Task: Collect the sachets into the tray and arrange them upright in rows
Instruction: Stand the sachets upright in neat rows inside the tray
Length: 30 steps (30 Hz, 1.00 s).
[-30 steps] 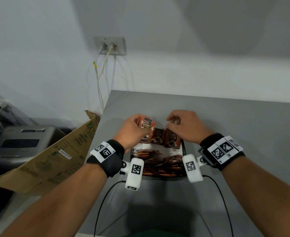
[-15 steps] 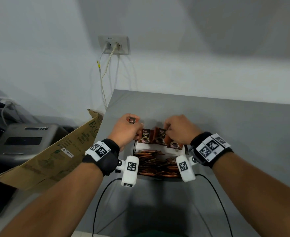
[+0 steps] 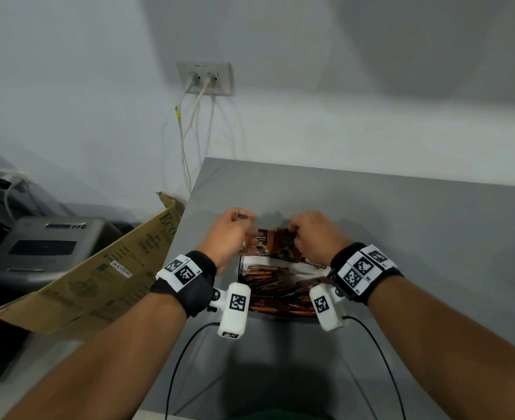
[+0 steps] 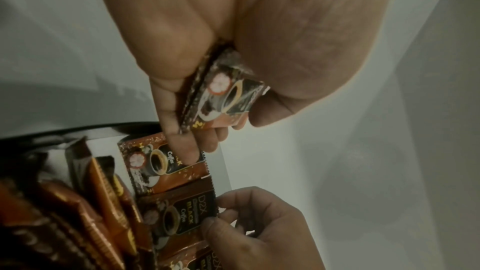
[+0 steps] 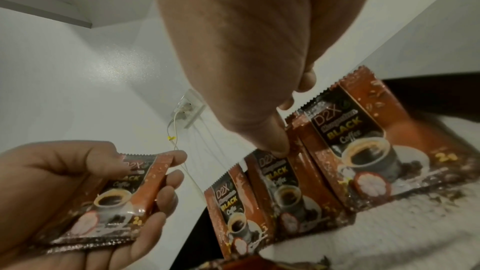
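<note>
Both forearms are reaching forward side by side, each wearing a black wrist strap. The left hand (image 3: 230,234) is curling its fingers (image 5: 166,180) and thumb around a sachet (image 5: 116,194), holding it up. The right hand (image 3: 312,234) is bending knuckles-up, its fingertips (image 5: 279,145) pressing down onto the top edge of an upright sachet (image 5: 283,184).

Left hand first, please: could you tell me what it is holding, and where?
The left hand holds a coffee sachet, pinched across its top edge by thumb and fingers.
</note>
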### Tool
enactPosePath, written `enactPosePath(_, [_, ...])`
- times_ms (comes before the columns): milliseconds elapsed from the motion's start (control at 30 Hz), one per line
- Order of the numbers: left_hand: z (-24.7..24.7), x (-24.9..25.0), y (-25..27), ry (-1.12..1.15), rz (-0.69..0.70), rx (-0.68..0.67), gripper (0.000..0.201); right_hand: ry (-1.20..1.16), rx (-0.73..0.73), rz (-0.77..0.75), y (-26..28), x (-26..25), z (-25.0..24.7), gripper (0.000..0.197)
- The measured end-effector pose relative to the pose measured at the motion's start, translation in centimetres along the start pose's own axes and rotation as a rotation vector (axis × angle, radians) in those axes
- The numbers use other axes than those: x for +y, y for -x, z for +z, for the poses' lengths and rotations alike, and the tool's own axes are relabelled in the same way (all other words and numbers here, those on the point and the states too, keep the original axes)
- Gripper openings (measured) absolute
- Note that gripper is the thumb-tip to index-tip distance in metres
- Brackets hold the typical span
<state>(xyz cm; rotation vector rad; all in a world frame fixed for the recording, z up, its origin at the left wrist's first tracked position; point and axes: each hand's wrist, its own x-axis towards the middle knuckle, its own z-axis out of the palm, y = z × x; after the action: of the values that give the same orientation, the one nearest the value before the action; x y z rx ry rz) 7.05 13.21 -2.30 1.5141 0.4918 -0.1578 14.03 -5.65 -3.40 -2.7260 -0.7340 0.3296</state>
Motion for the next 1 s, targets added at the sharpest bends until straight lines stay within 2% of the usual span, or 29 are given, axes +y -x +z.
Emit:
enactPosePath(100, [0.2, 0.0, 0.2, 0.022, 0.007, -0.01, 0.031, -0.037, 0.029, -0.003, 0.0, 0.4, -0.4, 0.013])
enactPosePath(200, [0.3, 0.3, 0.5, -0.042, 0.132, -0.028, 0.027, -0.219, 0.076, -0.021, 0.2, 0.1, -2.0, 0.017])
enactPosePath(300, [0.7, 0.6, 0.4, -0.064, 0.236, -0.064, 0.032, -0.405, 0.035, -0.047, 0.6, -1.5, -4.4, 0.02])
enactPosePath(433, [0.9, 1.0, 0.2, -0.07, 0.286, -0.069, 0.036, -0.472, 0.001, -0.086, 0.6, -3.1, -5.7, 0.012])
enactPosePath(533, [0.1, 0.8, -0.2, -0.054, 0.237, 0.051, 0.03, -0.413, 0.041, -0.058, 0.0, -2.9, -5.6, 0.012])
enactPosePath(600, [-0.5, 0.7, -0.3, -0.027, 0.168, 0.135, 0.02, -0.314, 0.008, -0.053, -0.4, -2.9, -4.9, 0.011])
enactPosePath(667, [-1.0, 0.6, -0.3, -0.037, 0.133, 0.182, 0.023, -0.237, -0.041, -0.058, -0.7, -3.1, -3.8, 0.012])
enactPosePath(767, [-1.7, 0.1, -0.4, -0.105, 0.116, 0.225, 0.027, -0.142, -0.091, -0.053, -1.2, -3.4, -2.4, 0.013])
enactPosePath(1000, [-2.8, -1.0, -0.6, -0.18, 0.113, 0.217, 0.016, 0.032, -0.196, -0.054, -1.9, -4.1, -1.4, 0.016])
